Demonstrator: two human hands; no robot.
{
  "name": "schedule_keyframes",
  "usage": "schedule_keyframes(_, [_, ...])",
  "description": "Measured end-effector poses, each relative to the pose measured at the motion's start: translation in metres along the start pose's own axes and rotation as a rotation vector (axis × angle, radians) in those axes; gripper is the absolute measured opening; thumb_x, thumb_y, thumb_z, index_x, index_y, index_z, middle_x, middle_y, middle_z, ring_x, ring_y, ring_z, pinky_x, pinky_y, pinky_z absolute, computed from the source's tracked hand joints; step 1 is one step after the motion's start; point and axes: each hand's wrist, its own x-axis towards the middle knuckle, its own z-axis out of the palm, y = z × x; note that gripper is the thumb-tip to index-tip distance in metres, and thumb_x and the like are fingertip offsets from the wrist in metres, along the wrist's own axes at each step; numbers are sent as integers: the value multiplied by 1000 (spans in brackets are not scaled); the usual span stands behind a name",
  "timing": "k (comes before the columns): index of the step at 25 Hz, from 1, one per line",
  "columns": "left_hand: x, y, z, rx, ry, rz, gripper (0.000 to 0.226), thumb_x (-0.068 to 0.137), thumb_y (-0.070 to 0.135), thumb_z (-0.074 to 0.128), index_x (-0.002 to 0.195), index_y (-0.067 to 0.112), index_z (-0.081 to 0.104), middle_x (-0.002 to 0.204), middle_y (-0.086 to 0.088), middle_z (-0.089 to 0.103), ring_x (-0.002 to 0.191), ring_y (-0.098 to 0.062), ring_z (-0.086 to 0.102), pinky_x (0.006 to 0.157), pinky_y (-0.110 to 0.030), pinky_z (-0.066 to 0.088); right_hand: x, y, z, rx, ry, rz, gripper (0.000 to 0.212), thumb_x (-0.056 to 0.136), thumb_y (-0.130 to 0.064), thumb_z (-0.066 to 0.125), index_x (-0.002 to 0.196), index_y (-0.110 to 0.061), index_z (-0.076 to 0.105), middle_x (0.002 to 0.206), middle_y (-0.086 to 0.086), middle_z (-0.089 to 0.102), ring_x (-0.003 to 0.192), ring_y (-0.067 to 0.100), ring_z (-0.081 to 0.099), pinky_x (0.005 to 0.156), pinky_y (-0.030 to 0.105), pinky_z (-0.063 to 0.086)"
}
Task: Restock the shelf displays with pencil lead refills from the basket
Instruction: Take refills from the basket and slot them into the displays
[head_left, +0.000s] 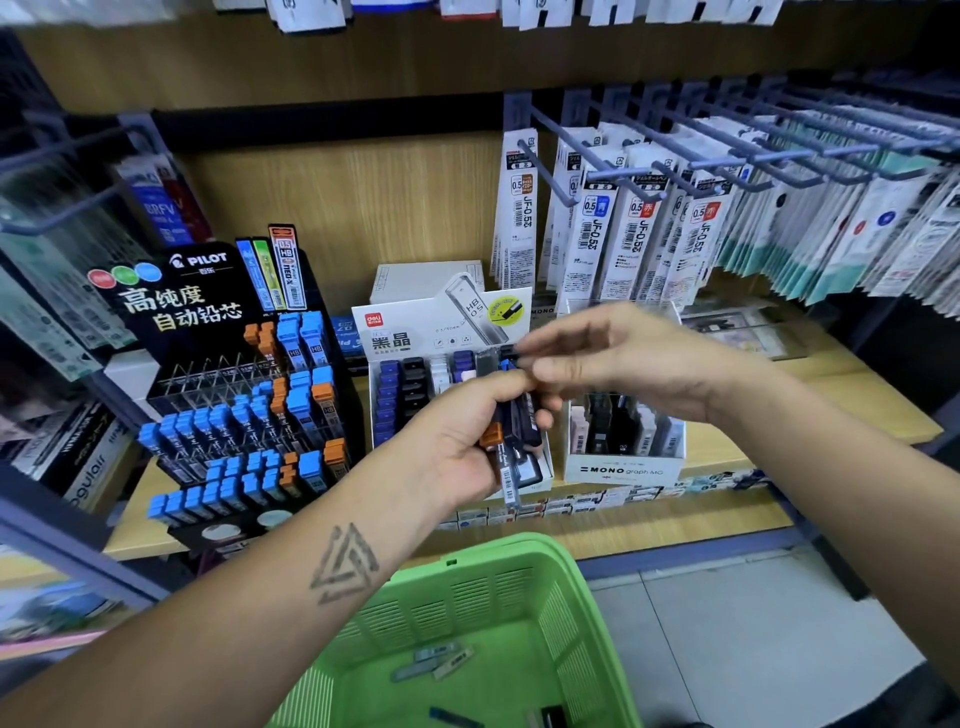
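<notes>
The long wooden shelf (857, 395) carries a black tiered Pilot lead display (228, 395) at its left end. Below its front edge sits a green slatted plastic basket (519, 597) with a few loose refills. Above the shelf's middle, the left hand (462, 441) grips a bundle of slim lead refill cases (511, 447); the right hand (613, 358) pinches one dark case (506, 358) at the bundle's top.

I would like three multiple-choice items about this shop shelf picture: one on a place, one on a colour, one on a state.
1. Where does the MONO display box stand?
A. right of the white Deli display
B. inside the basket
C. left of the Pilot stand

2. What colour is the basket?
A. red
B. green
C. grey

3. What is the left hand doing?
A. resting open
B. gripping several refill cases
C. pushing the basket

Key: 1 A, it sits beside the Deli display. 2 B, its walls are green. 3 B, its fingers curl round the refill cases.
</notes>
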Motion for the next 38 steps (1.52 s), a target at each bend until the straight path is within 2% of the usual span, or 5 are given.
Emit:
schedule_keyframes(6, [-5,2,-5,-42,-48,-22,2,92,14,63,90,14,63,70,-5,59,51,-14,59,48,-20,45,3,3,13,78,-43,68,44,70,4,77,113,4,67,81,10,74,68,21,70,71,27,58])
schedule_keyframes(18, [-4,5,-8,-2,13,-66,14,81,22,74,86,11,68,63,-5,62,56,-14,51,39,-16,35,4,-1,19,39,-75,153,44,69,-4,82,110,6,68,97,17,70,85,23,70,70,27,60])
schedule_keyframes(26, [-4,9,-10,-90,14,-77,15,90,22,68,96,8,70,95,-18,66,60,-16,56,40,-17,40,10,3,11,244,98,186,21,70,-9,81,89,-5,74,87,14,72,74,20,66,67,27,56])
schedule_keyframes(29, [-4,7,-11,-69,24,-110,20,93,19,64,82,3,67,82,-19,67,54,-14,55,40,-17,41,8,-5,-3,287,213,107,18,78,-3,76,96,0,72,82,10,73,67,14,64,59,21,54])
schedule_keyframes(38, [1,-4,-2,-82,31,-149,24,88,10,66,67,6,56,62,-10,58,44,-11,46,41,-18,39,-3,26,-90,-778,844,-192,13,88,-8,74,100,-13,71,89,9,72,82,26,69,84,38,58])
